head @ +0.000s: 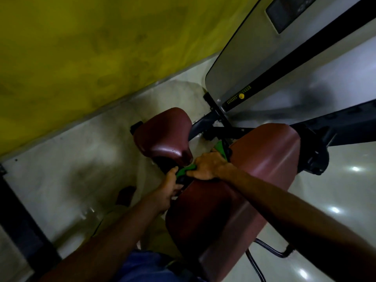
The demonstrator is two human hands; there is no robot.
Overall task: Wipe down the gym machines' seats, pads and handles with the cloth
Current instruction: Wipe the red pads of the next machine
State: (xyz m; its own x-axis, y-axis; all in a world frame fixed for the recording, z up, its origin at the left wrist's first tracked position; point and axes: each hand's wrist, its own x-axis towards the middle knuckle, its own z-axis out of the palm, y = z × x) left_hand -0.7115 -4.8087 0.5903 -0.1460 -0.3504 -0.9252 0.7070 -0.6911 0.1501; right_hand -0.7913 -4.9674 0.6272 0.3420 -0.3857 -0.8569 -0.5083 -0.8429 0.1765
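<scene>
At 6 o'clock, closest to the camera, there is a bit of blue clothing, and from there both bare arms reach up toward the middle. The left hand comes from 7 o'clock and its thumb touches the lower end of the green cloth. Its fingers go under into a dark place, so I cannot tell if they grip the cloth or a black part there. The right hand comes from 4 o'clock and lies knuckles up, with the fingers curled down over the cloth and clamped on it at the edge of the long maroon pad.

The cloth sits in the gap between this pad and the smaller maroon seat. One more green part shows at 1 o'clock from the right hand.

The pad's long axis runs from 7 o'clock to 1 o'clock, and its wide top face lies at 3 o'clock from the right fingers. The seat lies at 11 o'clock from them. In my judgement the right hand is the one to drag the cloth along the pad.

Farther, at 1 o'clock, are the black frame and the grey shroud. The pale floor and the yellow wall are at 10 o'clock.
</scene>
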